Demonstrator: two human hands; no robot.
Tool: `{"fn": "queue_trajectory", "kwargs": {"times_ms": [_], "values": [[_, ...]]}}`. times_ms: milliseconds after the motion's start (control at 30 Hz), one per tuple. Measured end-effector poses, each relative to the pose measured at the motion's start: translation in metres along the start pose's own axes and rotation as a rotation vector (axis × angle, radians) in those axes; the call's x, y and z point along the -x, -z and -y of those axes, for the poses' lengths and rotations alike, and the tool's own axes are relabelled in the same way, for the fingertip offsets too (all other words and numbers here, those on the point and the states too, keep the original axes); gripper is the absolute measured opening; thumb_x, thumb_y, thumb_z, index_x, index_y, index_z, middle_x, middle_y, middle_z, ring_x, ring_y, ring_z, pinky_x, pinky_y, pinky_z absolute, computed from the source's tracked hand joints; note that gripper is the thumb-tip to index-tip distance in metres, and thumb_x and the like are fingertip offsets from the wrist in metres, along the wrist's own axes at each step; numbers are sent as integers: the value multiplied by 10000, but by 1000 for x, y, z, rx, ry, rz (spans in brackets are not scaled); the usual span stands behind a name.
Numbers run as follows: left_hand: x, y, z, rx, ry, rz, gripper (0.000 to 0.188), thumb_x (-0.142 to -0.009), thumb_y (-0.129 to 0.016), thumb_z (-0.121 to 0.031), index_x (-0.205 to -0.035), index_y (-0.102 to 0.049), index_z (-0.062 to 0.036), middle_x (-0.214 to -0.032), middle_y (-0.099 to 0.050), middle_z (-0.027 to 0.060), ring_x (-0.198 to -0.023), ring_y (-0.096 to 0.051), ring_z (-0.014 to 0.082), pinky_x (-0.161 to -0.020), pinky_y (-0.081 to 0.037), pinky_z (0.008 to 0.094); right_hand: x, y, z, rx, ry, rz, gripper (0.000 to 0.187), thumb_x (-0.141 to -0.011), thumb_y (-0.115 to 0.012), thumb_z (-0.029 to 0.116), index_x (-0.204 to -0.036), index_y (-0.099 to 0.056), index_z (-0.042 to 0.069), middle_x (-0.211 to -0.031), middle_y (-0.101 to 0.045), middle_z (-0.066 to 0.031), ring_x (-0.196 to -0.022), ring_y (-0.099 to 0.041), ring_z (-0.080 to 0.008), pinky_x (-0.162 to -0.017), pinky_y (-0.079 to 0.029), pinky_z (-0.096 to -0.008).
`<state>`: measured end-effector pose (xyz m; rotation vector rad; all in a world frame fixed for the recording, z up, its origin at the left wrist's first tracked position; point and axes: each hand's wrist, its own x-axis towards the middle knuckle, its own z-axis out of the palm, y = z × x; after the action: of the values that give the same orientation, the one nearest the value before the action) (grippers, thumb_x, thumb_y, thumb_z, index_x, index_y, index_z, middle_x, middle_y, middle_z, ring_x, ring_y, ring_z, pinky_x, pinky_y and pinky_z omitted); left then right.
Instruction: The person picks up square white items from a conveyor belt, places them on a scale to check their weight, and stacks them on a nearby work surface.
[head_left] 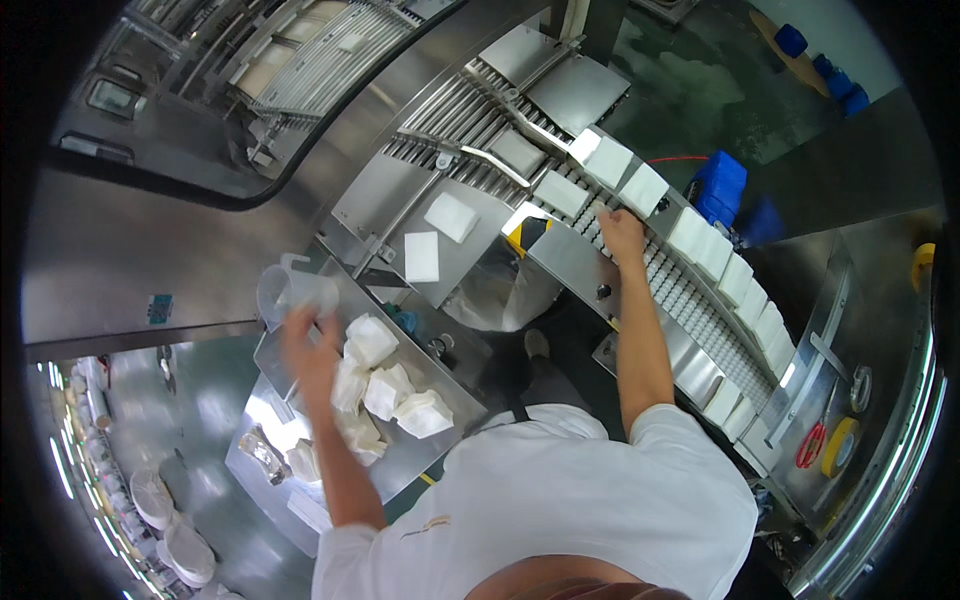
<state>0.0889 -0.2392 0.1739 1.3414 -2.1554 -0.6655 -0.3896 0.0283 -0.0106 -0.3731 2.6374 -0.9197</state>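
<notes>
My right hand (pixel 624 238) is over the white roller conveyor (pixel 680 305), its fingers curled together; whatever they may hold is hidden. Just beyond those fingers, a white block-shaped pack (pixel 562 193) lies on the belt. More white packs (pixel 700 243) stand in a row along the conveyor's far rail. On the left, my left hand (pixel 312 350) is smeared by motion, so its grip is unclear. It is beside a clear plastic jug (pixel 273 296) and above a steel side table (pixel 465 398). Several crumpled white packs (pixel 388 392) are heaped there beside my left forearm.
Two white packs (pixel 422 257) lie on a steel plate beside the metal rollers (pixel 460 120). An open plastic bag (pixel 505 293) hangs below. Red scissors (pixel 811 445) and a yellow tape roll (pixel 840 447) rest at the right. A blue container (pixel 721 188) stands behind the conveyor.
</notes>
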Motion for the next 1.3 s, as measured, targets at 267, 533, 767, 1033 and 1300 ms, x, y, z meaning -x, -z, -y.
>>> {"fn": "queue_trajectory", "kwargs": {"times_ms": [267, 533, 767, 1033, 1300], "values": [[-168, -363, -191, -334, -438, 652, 769, -662, -858, -439, -1128, -601, 117, -1195, -614, 290, -1088, -616, 399, -994, -493, 440, 12, -50, 109, 109, -112, -175, 681, -761, -823, 425, -1160, -594, -76, -1244, -507, -321, -1175, -497, -484, -1015, -451, -517], [-144, -435, -211, -300, -265, 780, 703, -582, -888, -265, -1122, -615, 95, -1101, -673, 278, -1050, -674, 357, -905, -550, 415, 26, -11, 29, -12, -35, -189, 459, -757, -825, 269, -1018, -599, -32, -1033, -657, -254, -989, -627, -429, -873, -511, -463], [-111, -359, -215, 223, -432, 907, 565, -623, -922, -220, -1068, -662, 13, -962, -710, 150, -920, -671, 261, -833, -519, 372, 51, 35, -19, -342, -77, -228, 483, -745, -853, 228, -1073, -594, -13, -992, -678, -151, -911, -660, -293, -845, -519, -405], [-161, -251, -182, 619, -83, 960, 553, -689, -891, -96, -1174, -644, 7, -1059, -722, 84, -950, -666, 147, -861, -524, 298, -26, -31, 71, -601, 121, 240, 510, -796, -784, 247, -1173, -656, -72, -1052, -711, -164, -898, -679, -240, -812, -523, -347], [-282, -311, -181, 469, 51, 820, 507, -692, -883, -67, -1143, -662, -1, -1028, -732, 95, -915, -689, 190, -798, -560, 356, -77, -81, 114, -10, 132, 59, 683, -736, -804, 538, -1003, -690, -80, -1046, -694, -296, -996, -680, -430, -865, -538, -474]]}}
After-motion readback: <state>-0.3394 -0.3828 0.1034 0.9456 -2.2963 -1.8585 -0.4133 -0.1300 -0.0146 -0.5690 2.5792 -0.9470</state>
